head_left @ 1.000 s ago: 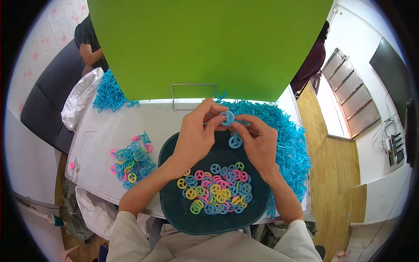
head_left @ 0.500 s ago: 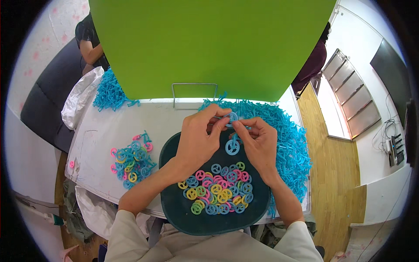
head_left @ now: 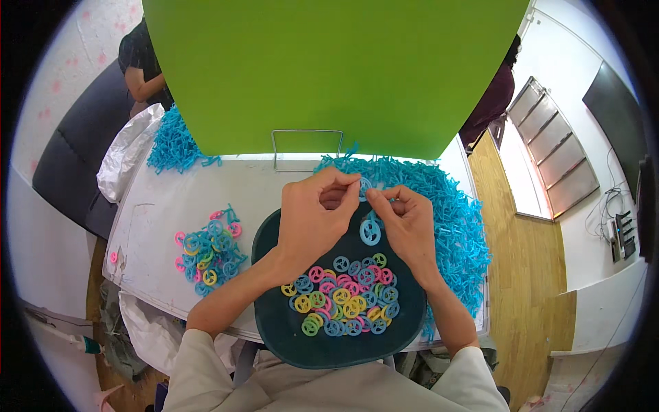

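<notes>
Left hand (head_left: 310,211): fingertips clamped on upper blue wheel (head_left: 366,184), above the basin's (head_left: 281,343) far side. Right hand (head_left: 409,228): thumb and forefinger clamped at its lower edge. Second blue wheel (head_left: 370,233) hangs below, over basin. Possible trouble: slack pinch, wheel slips among loose wheels (head_left: 353,302) in basin; uneven push may bend it.

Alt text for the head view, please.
Left hand and right hand pinch a small blue wheel near a dark green tub of multicoloured wheels, with a second blue wheel hanging beside the right hand. On the white table, turquoise pieces heap to the right, a mixed pile lies left; a green panel stands behind.
</notes>
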The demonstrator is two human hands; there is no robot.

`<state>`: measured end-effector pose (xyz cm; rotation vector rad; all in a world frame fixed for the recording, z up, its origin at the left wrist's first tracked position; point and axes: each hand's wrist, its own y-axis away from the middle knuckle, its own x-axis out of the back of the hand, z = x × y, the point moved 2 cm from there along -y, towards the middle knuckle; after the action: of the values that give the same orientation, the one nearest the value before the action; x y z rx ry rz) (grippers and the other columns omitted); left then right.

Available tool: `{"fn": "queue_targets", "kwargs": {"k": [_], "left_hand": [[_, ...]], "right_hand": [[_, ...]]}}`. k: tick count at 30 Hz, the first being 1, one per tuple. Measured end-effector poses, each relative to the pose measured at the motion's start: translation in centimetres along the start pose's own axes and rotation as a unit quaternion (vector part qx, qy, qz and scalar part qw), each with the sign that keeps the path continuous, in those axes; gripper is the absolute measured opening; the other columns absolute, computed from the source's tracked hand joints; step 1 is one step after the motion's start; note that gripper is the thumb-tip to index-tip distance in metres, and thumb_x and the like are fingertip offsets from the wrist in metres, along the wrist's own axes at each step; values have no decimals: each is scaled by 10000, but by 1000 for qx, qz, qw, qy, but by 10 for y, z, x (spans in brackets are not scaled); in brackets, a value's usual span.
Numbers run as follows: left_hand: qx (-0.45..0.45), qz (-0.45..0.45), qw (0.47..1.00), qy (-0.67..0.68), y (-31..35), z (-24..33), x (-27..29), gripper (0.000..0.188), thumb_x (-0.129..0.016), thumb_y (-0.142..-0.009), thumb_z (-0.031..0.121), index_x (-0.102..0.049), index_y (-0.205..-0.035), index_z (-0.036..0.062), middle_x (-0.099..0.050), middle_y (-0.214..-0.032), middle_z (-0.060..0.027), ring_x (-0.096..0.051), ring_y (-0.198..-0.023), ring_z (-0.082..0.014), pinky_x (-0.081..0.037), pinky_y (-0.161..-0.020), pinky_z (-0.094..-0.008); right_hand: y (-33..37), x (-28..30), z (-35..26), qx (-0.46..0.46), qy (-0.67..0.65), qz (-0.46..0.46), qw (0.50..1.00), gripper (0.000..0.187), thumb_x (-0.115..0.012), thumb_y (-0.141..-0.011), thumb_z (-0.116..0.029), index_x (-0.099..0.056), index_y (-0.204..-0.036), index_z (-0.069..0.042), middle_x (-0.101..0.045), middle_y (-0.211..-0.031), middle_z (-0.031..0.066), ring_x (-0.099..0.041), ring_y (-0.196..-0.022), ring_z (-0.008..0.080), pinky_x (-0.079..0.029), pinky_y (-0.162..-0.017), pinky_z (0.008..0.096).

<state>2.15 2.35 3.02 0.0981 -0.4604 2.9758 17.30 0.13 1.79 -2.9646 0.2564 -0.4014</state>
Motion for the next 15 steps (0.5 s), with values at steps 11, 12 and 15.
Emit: {"fn": "queue_targets", "kwargs": {"k": [11, 12, 15], "left_hand": [[-76, 23, 997, 18, -1, 0, -2, 69, -639, -853, 10, -642, -890, -48, -703, -810, -124, -691, -764, -141, -559, -677, -255], [-76, 23, 997, 18, -1, -1, -3, 69, -639, -853, 10, -642, -890, -48, -703, -810, -124, -691, -764, -141, -559, -677, -255], [-56, 21, 998, 25, -1, -4, -4, 70, -634, -858, 11, -619, -888, -50, -702, -816, -125, -692, -770, -147, -558, -680, -257]], "right_hand": [[-1, -1, 5, 89, -54, 24, 994, 139, -679, -866, -52, -615, -965, 22, -687, -830, 69, -651, -791, 89, -501, -645, 183], [0, -1, 4, 89, -54, 23, 994, 139, -679, -866, -52, -615, -965, 22, -687, -830, 69, -651, -791, 89, -501, -645, 183], [3, 0, 1, 90, -77, 48, 992, 147, -700, -839, -19, -621, -957, 17, -683, -842, 68, -638, -781, 75, -492, -647, 179]]}}
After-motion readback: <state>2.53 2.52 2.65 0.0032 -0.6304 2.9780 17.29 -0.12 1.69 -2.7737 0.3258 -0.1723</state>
